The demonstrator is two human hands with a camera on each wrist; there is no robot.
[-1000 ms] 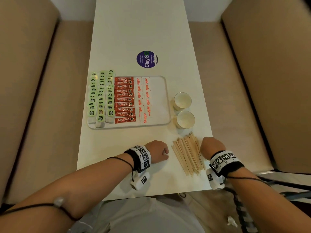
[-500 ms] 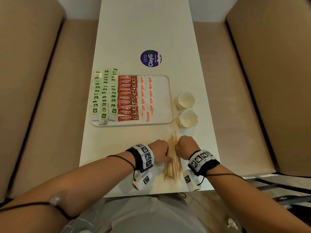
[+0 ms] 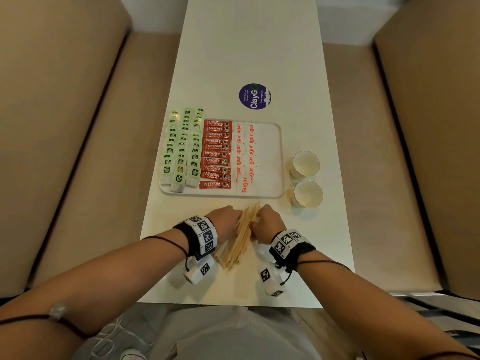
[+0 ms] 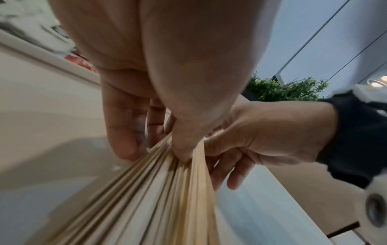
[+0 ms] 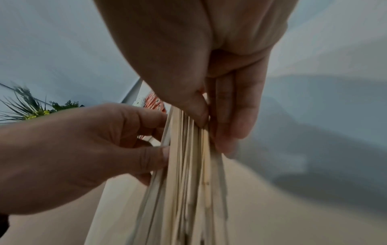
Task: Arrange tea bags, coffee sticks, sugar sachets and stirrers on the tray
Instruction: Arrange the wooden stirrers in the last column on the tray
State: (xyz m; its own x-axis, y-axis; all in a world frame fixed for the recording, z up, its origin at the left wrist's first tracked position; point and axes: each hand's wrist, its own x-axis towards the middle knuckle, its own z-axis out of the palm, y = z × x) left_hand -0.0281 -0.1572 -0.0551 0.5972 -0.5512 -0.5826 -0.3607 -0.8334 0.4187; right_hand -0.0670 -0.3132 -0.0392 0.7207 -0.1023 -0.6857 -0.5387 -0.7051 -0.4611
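A bundle of wooden stirrers (image 3: 239,239) (image 4: 159,190) (image 5: 188,174) lies on the white table near its front edge. My left hand (image 3: 228,220) (image 4: 167,132) and right hand (image 3: 263,220) (image 5: 211,122) squeeze the bundle from either side, thumbs and fingers curled around it. Farther back sits the white tray (image 3: 270,162). It holds rows of green-tagged tea bags (image 3: 181,149) on its left, red coffee sticks (image 3: 217,154) in the middle, then white sugar sachets (image 3: 245,154). The tray's right part is bare.
Two white cups (image 3: 305,163) (image 3: 307,194) stand right of the tray. A round purple sticker (image 3: 254,96) lies behind it. Tan bench seats (image 3: 85,152) run along both sides of the narrow table (image 3: 249,35).
The stirrers lay fanned out between my hands a second ago. Both hands have closed in and pressed them into one tight bundle, which now leans a little to the right.
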